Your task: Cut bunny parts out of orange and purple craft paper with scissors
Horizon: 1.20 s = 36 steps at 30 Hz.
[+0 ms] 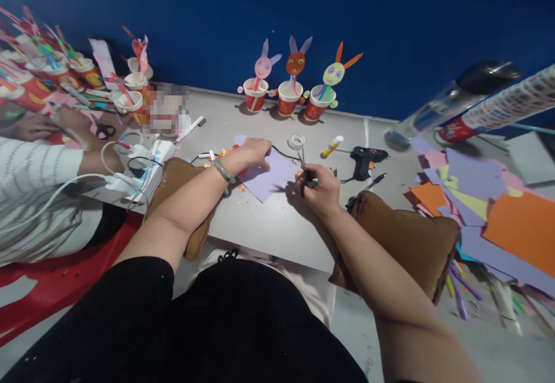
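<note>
"Doing what with the right hand?"
"Clamping fingers around the scissors, pointing blades toward the tape roll."
"And with the left hand?"
"Holding thumb apart from fingers over the purple paper, possibly touching; hard to be sure."
"Keeping that paper where?"
"Keeping it on the table, near the rabbit cups."

Lilac paper, blue wall, brown cushions.
</note>
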Available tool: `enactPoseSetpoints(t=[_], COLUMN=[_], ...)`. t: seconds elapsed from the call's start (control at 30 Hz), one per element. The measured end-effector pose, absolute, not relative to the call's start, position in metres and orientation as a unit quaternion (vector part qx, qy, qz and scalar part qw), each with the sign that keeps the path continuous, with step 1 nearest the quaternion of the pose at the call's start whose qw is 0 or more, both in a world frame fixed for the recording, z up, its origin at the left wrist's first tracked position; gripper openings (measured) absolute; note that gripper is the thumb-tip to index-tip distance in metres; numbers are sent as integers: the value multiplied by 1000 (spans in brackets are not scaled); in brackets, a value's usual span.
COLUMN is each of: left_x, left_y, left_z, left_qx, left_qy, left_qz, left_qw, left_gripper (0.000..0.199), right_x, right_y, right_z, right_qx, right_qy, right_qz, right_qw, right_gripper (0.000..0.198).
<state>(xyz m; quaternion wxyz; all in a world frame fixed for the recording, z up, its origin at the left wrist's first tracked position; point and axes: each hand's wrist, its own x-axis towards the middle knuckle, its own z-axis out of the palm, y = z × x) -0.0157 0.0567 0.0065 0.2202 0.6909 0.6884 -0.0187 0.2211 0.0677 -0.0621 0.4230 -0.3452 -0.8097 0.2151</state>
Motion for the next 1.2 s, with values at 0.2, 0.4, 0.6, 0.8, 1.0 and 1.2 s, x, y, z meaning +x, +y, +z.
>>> enactPoseSetpoints(t=[0.2,0.4,0.6,0.8,1.0,1.2], left_x=[-16,-22,-24,-21,-19,-19], left_y=[55,62,66,65,66,69], left_z=[-2,-11,-18,-21,-23,-30], left_qx=[722,723,748,783,784,808], left_qy=[663,655,624,593,580,548], left_qz=[10,26,47,46,54,96], left_qw=[197,218,218,183,214,192], left_gripper=[43,46,30,58,52,16], right_x=[221,222,221,221,218,216], right_y=[79,84,79,77,75,71], right_z=[-76,-77,-74,-74,-72,-65], right_qx=[-345,-354,-340,-323,-359,-383], right_qy=[-835,-835,-836,-836,-828,-792], right_qz=[108,94,108,105,137,223], right_qw=[414,412,418,430,409,420], right_gripper=[17,17,16,15,18,21])
